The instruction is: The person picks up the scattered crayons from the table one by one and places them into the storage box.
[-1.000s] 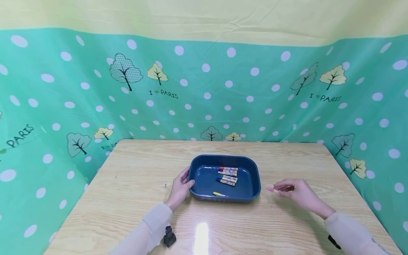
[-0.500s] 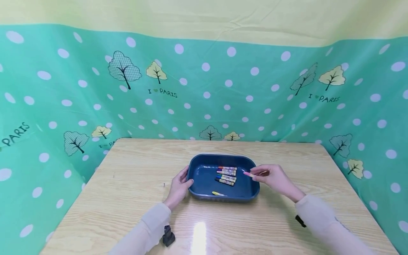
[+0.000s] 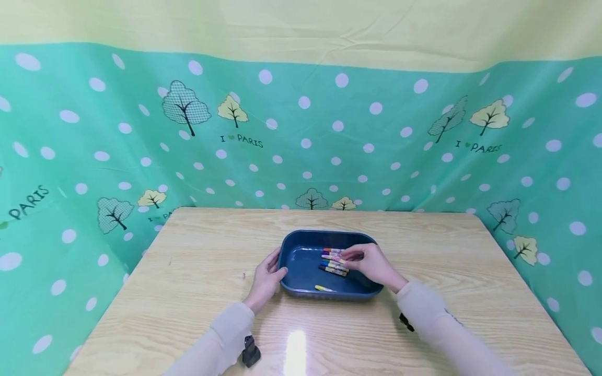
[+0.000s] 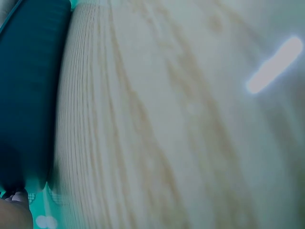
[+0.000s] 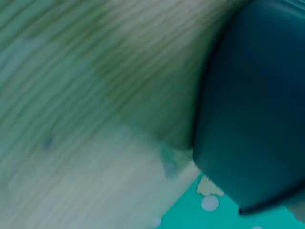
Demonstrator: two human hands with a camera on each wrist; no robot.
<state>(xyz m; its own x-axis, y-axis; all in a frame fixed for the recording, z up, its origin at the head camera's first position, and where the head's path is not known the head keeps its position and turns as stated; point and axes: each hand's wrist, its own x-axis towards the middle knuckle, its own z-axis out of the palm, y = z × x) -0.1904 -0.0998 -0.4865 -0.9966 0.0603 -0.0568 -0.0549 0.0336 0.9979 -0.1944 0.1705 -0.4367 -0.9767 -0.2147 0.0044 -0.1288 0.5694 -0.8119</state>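
Note:
A dark blue rectangular basin (image 3: 301, 293) stands on the table. My left hand (image 3: 265, 277) grips its left side, thumb over the rim; in the left wrist view a bit of that hand (image 4: 15, 213) shows at the basin's wall (image 4: 28, 90). My right hand (image 3: 369, 263) reaches in over the right rim and pinches a pink crayon (image 3: 338, 259), largely covered by the fingers. It is held right at a row of paper-wrapped crayons (image 3: 333, 270) with orange, blue and black tips among them. Nearer the front wall lies a separate yellow crayon (image 3: 323, 288).
The wooden table (image 3: 197, 292) extends around the basin, with a bright light reflection in front. Behind and at both sides hangs a green dotted curtain (image 3: 282, 172). The basin's outer wall (image 5: 252, 109) fills the right part of the right wrist view.
My right hand has moved left from the table beside the basin, over its right rim and down to the crayon row, carrying the pink crayon. The left hand has kept its grip.

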